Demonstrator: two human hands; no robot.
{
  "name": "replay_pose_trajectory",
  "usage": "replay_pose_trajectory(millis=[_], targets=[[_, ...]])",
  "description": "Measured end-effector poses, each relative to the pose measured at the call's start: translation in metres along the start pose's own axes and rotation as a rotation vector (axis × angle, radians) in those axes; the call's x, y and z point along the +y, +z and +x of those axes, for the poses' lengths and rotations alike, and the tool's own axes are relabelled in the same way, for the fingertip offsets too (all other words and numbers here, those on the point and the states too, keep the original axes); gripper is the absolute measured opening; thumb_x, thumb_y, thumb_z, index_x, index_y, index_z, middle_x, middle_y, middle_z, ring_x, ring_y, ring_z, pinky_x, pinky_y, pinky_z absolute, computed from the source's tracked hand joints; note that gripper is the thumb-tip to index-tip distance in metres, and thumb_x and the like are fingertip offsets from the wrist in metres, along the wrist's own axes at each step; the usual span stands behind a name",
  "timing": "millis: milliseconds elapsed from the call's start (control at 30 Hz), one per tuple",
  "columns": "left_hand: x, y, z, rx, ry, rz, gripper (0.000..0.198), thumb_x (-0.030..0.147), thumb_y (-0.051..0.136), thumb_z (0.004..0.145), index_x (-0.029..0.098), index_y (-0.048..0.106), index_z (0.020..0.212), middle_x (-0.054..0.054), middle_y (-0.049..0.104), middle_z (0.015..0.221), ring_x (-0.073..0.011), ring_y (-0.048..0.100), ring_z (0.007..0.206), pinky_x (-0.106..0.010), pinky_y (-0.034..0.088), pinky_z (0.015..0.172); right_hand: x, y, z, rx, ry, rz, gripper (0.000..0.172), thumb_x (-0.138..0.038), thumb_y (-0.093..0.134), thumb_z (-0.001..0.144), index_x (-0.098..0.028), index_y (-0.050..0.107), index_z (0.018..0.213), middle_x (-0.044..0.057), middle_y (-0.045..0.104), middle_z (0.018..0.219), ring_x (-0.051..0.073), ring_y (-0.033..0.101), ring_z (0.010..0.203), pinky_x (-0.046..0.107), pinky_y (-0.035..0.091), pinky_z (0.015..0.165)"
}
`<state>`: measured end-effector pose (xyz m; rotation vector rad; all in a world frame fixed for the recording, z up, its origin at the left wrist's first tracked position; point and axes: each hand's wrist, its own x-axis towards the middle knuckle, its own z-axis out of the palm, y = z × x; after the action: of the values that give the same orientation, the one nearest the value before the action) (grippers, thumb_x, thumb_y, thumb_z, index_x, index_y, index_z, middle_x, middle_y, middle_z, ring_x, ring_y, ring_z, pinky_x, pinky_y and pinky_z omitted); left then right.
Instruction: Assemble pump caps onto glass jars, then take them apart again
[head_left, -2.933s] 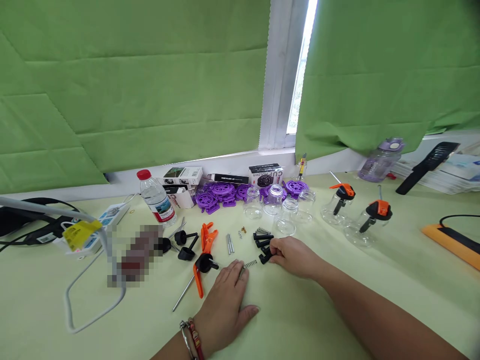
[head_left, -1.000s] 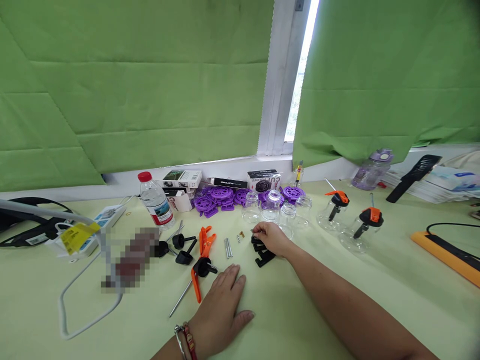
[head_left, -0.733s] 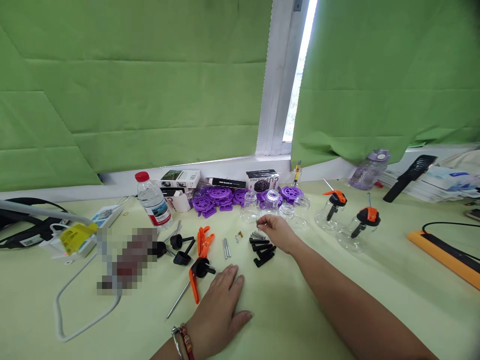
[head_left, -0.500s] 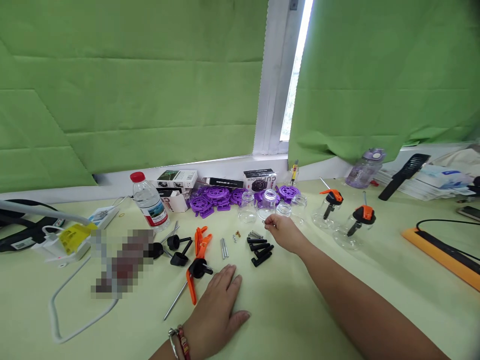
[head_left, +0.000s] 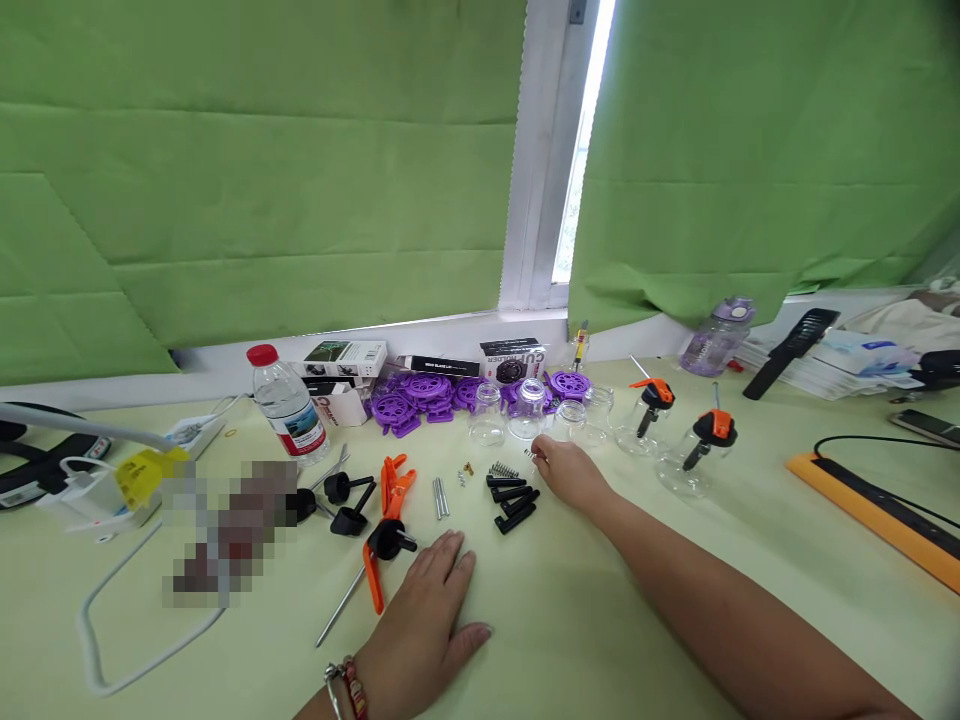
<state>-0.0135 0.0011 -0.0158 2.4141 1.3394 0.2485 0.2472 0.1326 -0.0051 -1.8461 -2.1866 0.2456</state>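
Note:
My left hand [head_left: 431,625] lies flat on the table with its fingers stretched out, holding nothing. Just beyond its fingertips are several metal pins [head_left: 440,497], and to its left an orange lever [head_left: 373,578] and a black cap with a stem [head_left: 388,540]. The fingertips of my right hand [head_left: 566,470] are pinched on a small metal spring [head_left: 530,455], held over the table. Close by on the left, a row of springs [head_left: 502,469] lies above several black plastic handles [head_left: 514,503]. Glass jars [head_left: 571,418] stand right behind that hand.
Purple plastic parts [head_left: 427,390] are piled at the back before some boxes [head_left: 513,358]. A red-capped water bottle [head_left: 289,405] stands left of them. Two jars with orange-and-black tops [head_left: 712,430] are at the right, near an orange bar [head_left: 870,510]. A grey cable [head_left: 86,640] loops at the left.
The view has shifted slightly, so things appear a little further left. My right hand has come a little nearer with the spring, which shows more clearly between the fingertips. My left hand stays flat.

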Motion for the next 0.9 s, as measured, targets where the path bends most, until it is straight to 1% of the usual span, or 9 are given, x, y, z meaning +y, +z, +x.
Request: replay_pose_trajectory(millis=[100, 200, 400, 500, 633, 733, 900], targets=[[-0.002, 0.001, 0.000, 0.015, 0.004, 0.001, 0.059, 0.050, 0.044, 0.085, 0.023, 0.037, 0.136, -0.012, 0.027, 0.148, -0.0321, 0.026, 0.134, -0.054, 0.030, 0.106, 0.000, 0.001, 0.000, -0.041, -0.050, -0.018, 0.024, -0.016, 0.042, 0.087, -0.020, 0.062, 0.097, 0.006, 0.065, 0.087, 0.017, 0.057, 0.079, 0.023, 0.031, 0.062], [-0.004, 0.002, 0.000, 0.036, 0.011, -0.012, 0.058, 0.049, 0.046, 0.084, 0.024, 0.037, 0.136, -0.011, 0.028, 0.147, -0.0321, 0.026, 0.134, -0.054, 0.030, 0.106, 0.000, 0.002, -0.002, -0.081, -0.102, -0.031, 0.023, -0.016, 0.044, 0.086, -0.020, 0.066, 0.092, 0.007, 0.063, 0.089, 0.016, 0.056, 0.080, 0.023, 0.031, 0.064], [-0.002, 0.001, -0.001, 0.005, 0.001, 0.004, 0.058, 0.047, 0.046, 0.085, 0.022, 0.037, 0.136, -0.012, 0.027, 0.148, -0.0326, 0.025, 0.135, -0.055, 0.029, 0.106, 0.001, 0.005, -0.002, -0.114, -0.164, -0.051, 0.026, -0.019, 0.043, 0.089, -0.018, 0.069, 0.084, 0.006, 0.060, 0.088, 0.014, 0.056, 0.078, 0.022, 0.030, 0.062], [0.000, 0.000, -0.001, 0.015, 0.007, 0.002, 0.058, 0.047, 0.047, 0.085, 0.023, 0.037, 0.136, -0.012, 0.027, 0.148, -0.0322, 0.025, 0.135, -0.055, 0.029, 0.106, 0.001, 0.007, -0.001, -0.110, -0.169, -0.058, 0.027, -0.018, 0.042, 0.088, -0.018, 0.068, 0.083, 0.006, 0.060, 0.088, 0.014, 0.056, 0.076, 0.023, 0.029, 0.060], [0.000, -0.001, 0.000, -0.006, 0.001, 0.013, 0.059, 0.048, 0.045, 0.085, 0.021, 0.036, 0.137, -0.013, 0.026, 0.148, -0.0321, 0.024, 0.135, -0.054, 0.029, 0.106, 0.000, 0.010, -0.002, -0.087, -0.162, -0.057, 0.026, -0.016, 0.041, 0.088, -0.019, 0.067, 0.085, 0.007, 0.060, 0.092, 0.015, 0.056, 0.076, 0.023, 0.028, 0.059], [0.000, -0.002, 0.000, -0.001, 0.005, 0.011, 0.059, 0.049, 0.045, 0.085, 0.021, 0.037, 0.136, -0.013, 0.027, 0.148, -0.0320, 0.025, 0.135, -0.054, 0.029, 0.106, -0.001, 0.012, -0.002, -0.069, -0.160, -0.039, 0.026, -0.014, 0.042, 0.085, -0.019, 0.067, 0.086, 0.007, 0.061, 0.093, 0.015, 0.056, 0.077, 0.024, 0.028, 0.058], [0.000, -0.001, 0.000, -0.013, -0.001, 0.010, 0.059, 0.049, 0.045, 0.085, 0.021, 0.037, 0.137, -0.013, 0.026, 0.148, -0.0321, 0.023, 0.135, -0.054, 0.029, 0.106, -0.003, 0.019, 0.003, -0.037, -0.133, 0.027, 0.026, -0.009, 0.042, 0.080, -0.018, 0.066, 0.087, 0.007, 0.062, 0.090, 0.016, 0.056, 0.082, 0.023, 0.033, 0.064]])
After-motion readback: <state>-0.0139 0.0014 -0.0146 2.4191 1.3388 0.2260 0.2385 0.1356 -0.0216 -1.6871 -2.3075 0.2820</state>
